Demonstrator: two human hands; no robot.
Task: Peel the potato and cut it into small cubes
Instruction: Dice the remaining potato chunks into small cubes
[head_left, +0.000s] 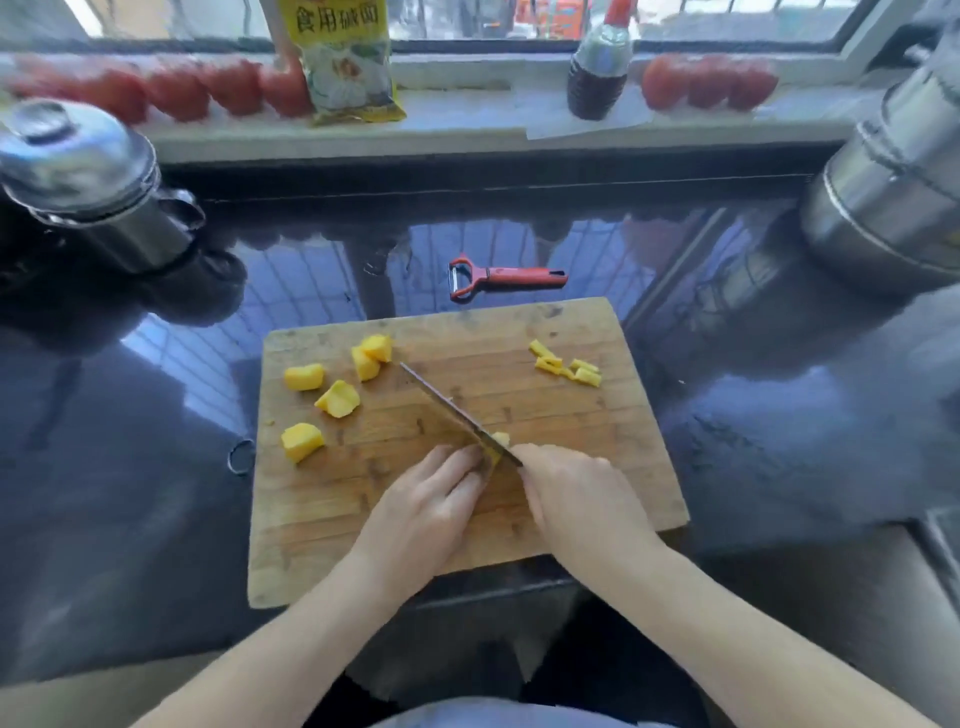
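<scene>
One potato piece (500, 441) lies under the knife (452, 408), pinned by left hand (434, 501) fingers curled on its left; right hand (576, 499) clamps the handle.

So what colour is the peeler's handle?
Red, with a metal blade; the peeler shows clearly in the head view, beyond the cutting board.

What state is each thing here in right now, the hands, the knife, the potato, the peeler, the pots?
Left hand: fingers curled, steadying a potato piece against the blade.
Right hand: grips the knife handle.
Knife: blade down on the cutting board, mid-cut.
Potato chunks: peeled, cut, scattered at left.
Small strips: cut, piled at right.
Peeler: lying unused behind the board.
Left pot: lid on.
</scene>
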